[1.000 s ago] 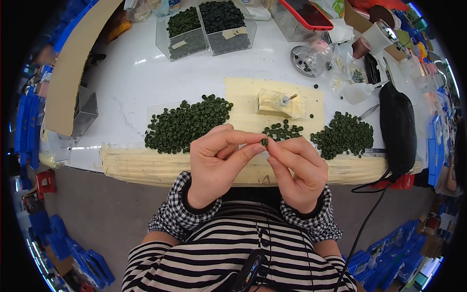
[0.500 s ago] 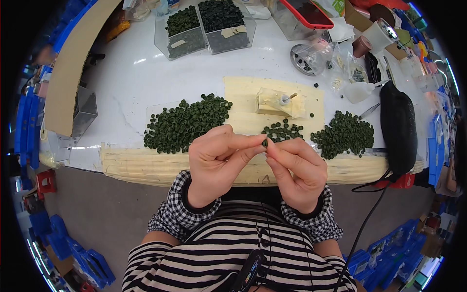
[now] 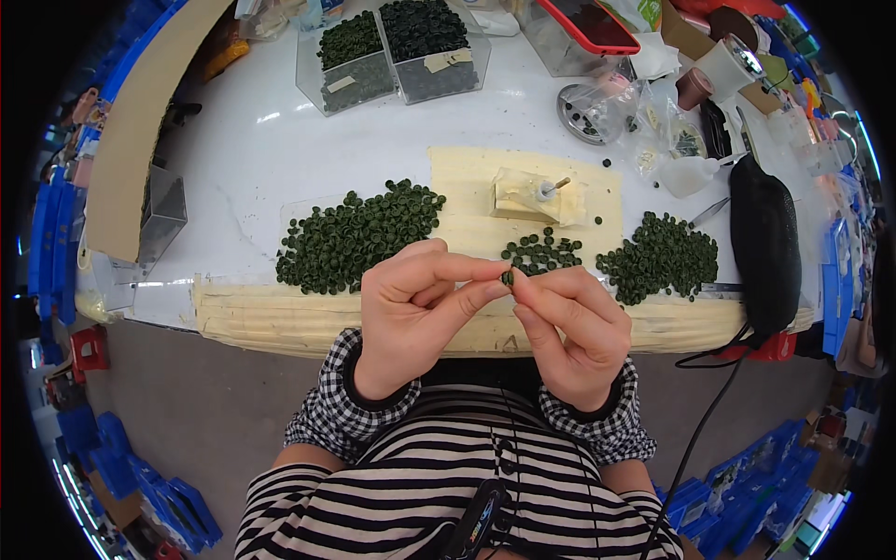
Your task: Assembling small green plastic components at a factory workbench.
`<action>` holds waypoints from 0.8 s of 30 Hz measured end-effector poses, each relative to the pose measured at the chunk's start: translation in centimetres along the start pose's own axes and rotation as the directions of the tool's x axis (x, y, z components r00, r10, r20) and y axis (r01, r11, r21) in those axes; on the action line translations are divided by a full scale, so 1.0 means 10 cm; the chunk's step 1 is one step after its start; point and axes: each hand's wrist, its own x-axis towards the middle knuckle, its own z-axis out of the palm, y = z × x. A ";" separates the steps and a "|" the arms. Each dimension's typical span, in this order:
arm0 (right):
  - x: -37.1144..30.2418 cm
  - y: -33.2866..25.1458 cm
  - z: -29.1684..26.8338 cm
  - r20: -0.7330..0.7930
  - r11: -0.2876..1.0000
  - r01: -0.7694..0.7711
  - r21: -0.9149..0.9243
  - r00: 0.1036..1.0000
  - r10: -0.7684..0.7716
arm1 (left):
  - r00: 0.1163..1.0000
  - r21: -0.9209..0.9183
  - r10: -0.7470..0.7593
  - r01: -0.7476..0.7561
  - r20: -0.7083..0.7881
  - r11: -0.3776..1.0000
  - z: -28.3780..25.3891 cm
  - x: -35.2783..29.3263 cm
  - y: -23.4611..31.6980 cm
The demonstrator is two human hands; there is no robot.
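Observation:
A small dark green cup-shaped cap (image 3: 507, 277) is pinched between the thumb and index finger of my left hand (image 3: 406, 313). From the other side, my right hand (image 3: 577, 331) meets it with its index fingertip; its thumb sits lower and the other fingers curl in. Both hands are raised over the table's front edge. Behind my left hand spreads a large pile of green caps (image 3: 359, 235). A smaller group of caps (image 3: 541, 252) lies just beyond my fingertips, and another pile of small green pieces (image 3: 658, 257) is right of my right hand.
Cream tape (image 3: 271, 313) covers the front edge. A taped block with an upright pin (image 3: 537, 198) stands beyond the caps. Clear bins (image 3: 397, 79) of green pieces are at the back. Tweezers (image 3: 711, 212) and a black padded object (image 3: 765, 247) lie right; a cardboard sheet (image 3: 149, 140) stands left.
The cap has turned slightly between my fingertips. My right hand has shifted a little to the right and its thumb sits slightly lower; the piles have not changed.

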 end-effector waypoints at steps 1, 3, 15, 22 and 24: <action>0.00 0.00 0.00 0.000 1.000 0.000 0.000 1.000 0.000 | 1.000 -0.002 0.000 0.000 -0.001 1.000 0.00 0.00 0.00; 0.00 0.00 0.00 0.002 1.000 0.004 -0.009 1.000 -0.004 | 1.000 -0.007 0.000 0.000 -0.004 1.000 0.00 0.00 0.00; 0.01 0.03 -0.02 0.047 0.998 0.060 -0.031 0.997 -0.058 | 0.997 -0.026 -0.075 0.075 -0.002 0.997 0.01 -0.02 0.05; 0.00 0.02 -0.02 0.046 0.999 0.047 -0.029 0.998 -0.045 | 0.999 -0.055 -0.049 0.049 0.001 0.997 0.02 -0.02 0.01; -0.01 0.01 -0.01 0.033 0.999 0.042 -0.027 0.999 -0.041 | 0.996 -0.042 -0.084 0.084 0.002 0.996 0.02 -0.01 0.06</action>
